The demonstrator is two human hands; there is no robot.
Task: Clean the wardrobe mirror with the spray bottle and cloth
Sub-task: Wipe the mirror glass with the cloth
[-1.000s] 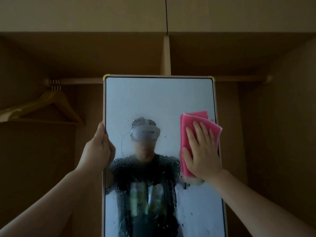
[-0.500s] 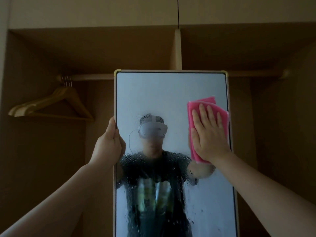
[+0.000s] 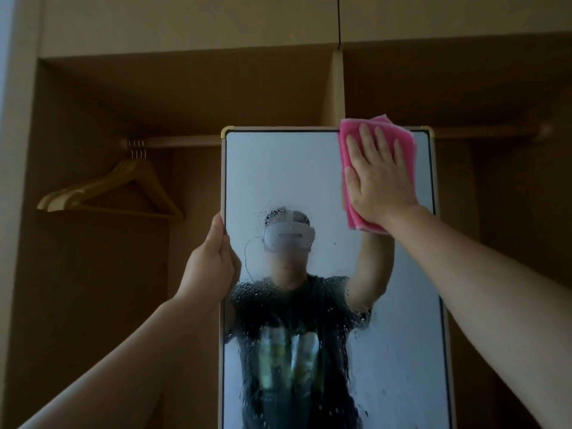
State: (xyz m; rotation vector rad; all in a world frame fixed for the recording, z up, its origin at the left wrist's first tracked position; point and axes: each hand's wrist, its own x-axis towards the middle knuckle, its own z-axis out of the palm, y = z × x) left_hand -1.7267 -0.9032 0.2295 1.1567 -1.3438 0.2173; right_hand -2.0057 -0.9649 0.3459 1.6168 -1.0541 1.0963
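The mirror (image 3: 278, 174) is seen upright in front of an open wardrobe (image 3: 93, 88), framed in pale trim with brass-coloured corners. Its left edge is gripped by the left hand (image 3: 210, 267), roughly level with the middle of the visible glass. The thumb is laid up along the front of the frame and the fingers are curled round behind it.

A folded pink cloth (image 3: 348, 144) is pressed flat against the mirror's upper right corner by the right hand (image 3: 379, 184). The fingers are held straight and slightly spread, with nothing clasped. The cloth's top edge is carried just over the mirror's top frame, and its lower end is shown below the wrist.

Droplets (image 3: 278, 305) are scattered over the middle and lower glass, thickest across the dark shirt of the person reflected there, by whom a headset is worn.

Left of the mirror, wooden hangers (image 3: 114, 187) are hung on a rail (image 3: 173, 140) level with the mirror's top. A vertical divider (image 3: 339, 88) is seen above the mirror.
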